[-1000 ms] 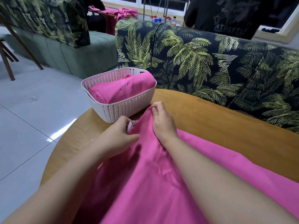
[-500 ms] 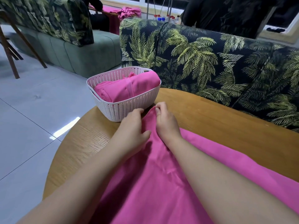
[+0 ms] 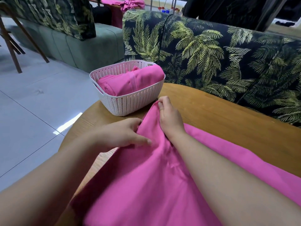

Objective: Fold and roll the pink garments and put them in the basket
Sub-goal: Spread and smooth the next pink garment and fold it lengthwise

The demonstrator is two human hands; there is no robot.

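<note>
A large pink garment (image 3: 154,181) lies spread over the round wooden table (image 3: 228,111), its far tip reaching toward a white plastic basket (image 3: 130,103). Inside the basket sits a rolled pink garment (image 3: 130,80). My right hand (image 3: 169,116) pinches the garment's far tip just right of the basket. My left hand (image 3: 123,134) grips the cloth's left edge a little nearer to me, thumb on top and fingers curled under the fold.
A sofa with a palm-leaf print (image 3: 219,53) stands right behind the table. A green sofa (image 3: 78,44) and wooden chair legs (image 3: 14,48) are at the left on the tiled floor (image 3: 32,98). More pink cloth (image 3: 130,4) lies on a far table.
My left hand has slid back along the cloth's left edge, away from the tip and toward me. My right hand keeps its hold at the tip.
</note>
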